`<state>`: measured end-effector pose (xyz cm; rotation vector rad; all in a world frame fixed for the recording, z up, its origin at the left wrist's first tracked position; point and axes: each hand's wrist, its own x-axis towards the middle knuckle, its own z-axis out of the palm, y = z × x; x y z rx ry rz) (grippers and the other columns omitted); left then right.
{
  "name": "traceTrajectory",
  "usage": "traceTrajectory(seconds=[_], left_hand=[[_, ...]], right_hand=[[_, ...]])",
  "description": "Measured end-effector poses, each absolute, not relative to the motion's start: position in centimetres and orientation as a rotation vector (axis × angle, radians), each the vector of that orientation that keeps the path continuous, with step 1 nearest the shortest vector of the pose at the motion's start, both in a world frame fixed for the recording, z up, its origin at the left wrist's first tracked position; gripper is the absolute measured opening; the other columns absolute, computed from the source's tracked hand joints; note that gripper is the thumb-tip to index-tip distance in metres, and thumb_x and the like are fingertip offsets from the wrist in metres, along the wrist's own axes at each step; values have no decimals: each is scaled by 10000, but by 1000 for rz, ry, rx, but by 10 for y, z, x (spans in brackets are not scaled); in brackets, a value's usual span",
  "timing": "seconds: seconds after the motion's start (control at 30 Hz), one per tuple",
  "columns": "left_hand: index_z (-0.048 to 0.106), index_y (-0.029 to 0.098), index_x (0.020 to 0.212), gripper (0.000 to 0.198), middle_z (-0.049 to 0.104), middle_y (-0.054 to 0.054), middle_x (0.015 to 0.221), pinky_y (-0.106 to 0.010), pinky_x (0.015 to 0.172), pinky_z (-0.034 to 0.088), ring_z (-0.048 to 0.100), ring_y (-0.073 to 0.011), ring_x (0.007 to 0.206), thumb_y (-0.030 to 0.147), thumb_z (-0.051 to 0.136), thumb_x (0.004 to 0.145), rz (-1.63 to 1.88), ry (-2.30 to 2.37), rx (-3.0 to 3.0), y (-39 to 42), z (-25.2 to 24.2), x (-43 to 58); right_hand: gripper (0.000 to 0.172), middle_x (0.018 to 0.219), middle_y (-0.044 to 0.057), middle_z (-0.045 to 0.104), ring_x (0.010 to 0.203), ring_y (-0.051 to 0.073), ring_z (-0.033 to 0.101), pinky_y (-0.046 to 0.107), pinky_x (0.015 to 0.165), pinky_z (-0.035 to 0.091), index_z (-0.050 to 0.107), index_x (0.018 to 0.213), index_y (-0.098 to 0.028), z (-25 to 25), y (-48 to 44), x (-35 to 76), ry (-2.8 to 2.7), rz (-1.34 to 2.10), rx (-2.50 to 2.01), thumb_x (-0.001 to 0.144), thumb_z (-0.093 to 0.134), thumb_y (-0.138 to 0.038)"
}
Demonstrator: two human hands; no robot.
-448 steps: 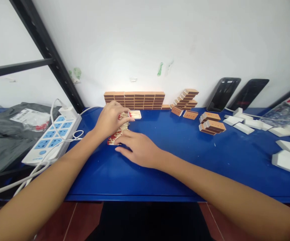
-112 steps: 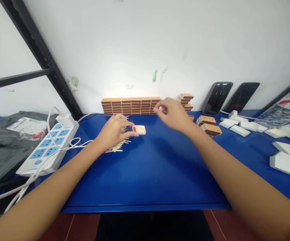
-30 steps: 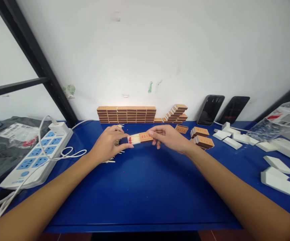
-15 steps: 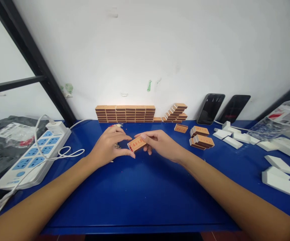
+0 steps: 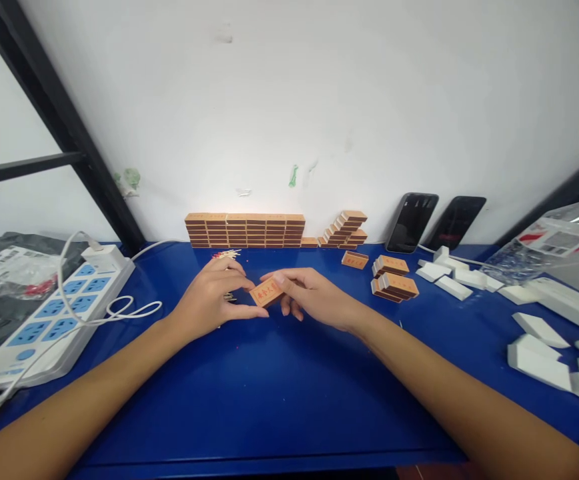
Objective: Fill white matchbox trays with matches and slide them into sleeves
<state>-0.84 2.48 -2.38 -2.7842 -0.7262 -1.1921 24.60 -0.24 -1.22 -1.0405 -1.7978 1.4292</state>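
An orange matchbox (image 5: pixel 266 293) with red lettering is held over the blue table, its lettered face up. My right hand (image 5: pixel 309 293) grips its right part, thumb on top and fingers curled beneath. At the box's left end, my left hand (image 5: pixel 219 293) pinches the corners between thumb and forefinger. Loose matches (image 5: pixel 228 255) with red heads lie behind and under my left hand, which hides part of them.
Matchboxes form a wall-side stack (image 5: pixel 244 231), with a stepped stack (image 5: pixel 344 229) beside it. More matchboxes (image 5: pixel 394 285) lie right. Two phones (image 5: pixel 412 222) lean on the wall. White blocks (image 5: pixel 539 360) lie right; a power strip (image 5: pixel 64 313) with cables stands left.
The red match heads at the matchbox's left end no longer show. My left thumb and forefinger have closed in on that end. The whole view has shifted slightly.
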Motion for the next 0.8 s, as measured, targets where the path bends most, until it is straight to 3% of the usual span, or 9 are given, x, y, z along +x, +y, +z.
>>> traceTrajectory(seconds=[0.1,0.23,0.4,0.47,0.53,0.67,0.8], left_hand=[[807,196,1022,363,781,-57,929,-388,919,565,710,-239,990,524,868,879,-1162,-766,-2782,27,-25,-10],[815,222,1094,324,789,-42,920,-400,935,569,694,-250,1028,473,866,896,-1042,-797,-2842,27,-26,-10],[811,241,1181,362,803,-61,1039,-399,956,589,699,-259,1091,478,849,911,-1036,-789,-2881,21,-26,-8],[783,206,1273,549,797,-103,1115,-428,985,595,703,-289,1146,568,856,867,-1062,-812,-2821,19,-27,-7],[762,175,1307,586,797,-117,1121,-442,998,597,712,-290,1140,587,821,894,-1047,-806,-2776,19,-27,-8],[779,180,1230,374,816,-86,1051,-457,1031,571,718,-282,1125,462,774,985,-966,-712,-2660,27,-15,-18],[795,203,1150,269,817,-78,1006,-459,929,571,716,-281,1002,424,688,1039,-934,-853,-2451,47,5,-44]], right_hand=[[553,904,55,714,697,148,633,285,601,534,652,1434,-164,-7,1,257,-1893,1288,-1132,1045,614,-555],[674,1235,92,699,974,201,655,341,813,568,645,1465,-245,-2,2,267,-2174,868,-1120,862,881,-429],[357,1152,64,727,1085,239,651,377,962,514,757,1234,-246,9,0,272,-2404,650,-1078,912,841,-378],[333,1169,78,740,1093,257,659,379,952,508,758,1207,-231,17,4,285,-2417,513,-1206,903,832,-346],[326,1164,93,754,1053,272,680,373,903,511,769,1158,-213,25,11,308,-2373,398,-1452,858,843,-315],[286,995,64,771,886,278,712,347,740,498,784,1011,-223,31,25,362,-2334,468,-1954,743,868,-277],[371,1055,76,776,934,281,721,337,746,512,776,1024,-226,25,33,382,-2329,387,-1961,697,910,-337]])
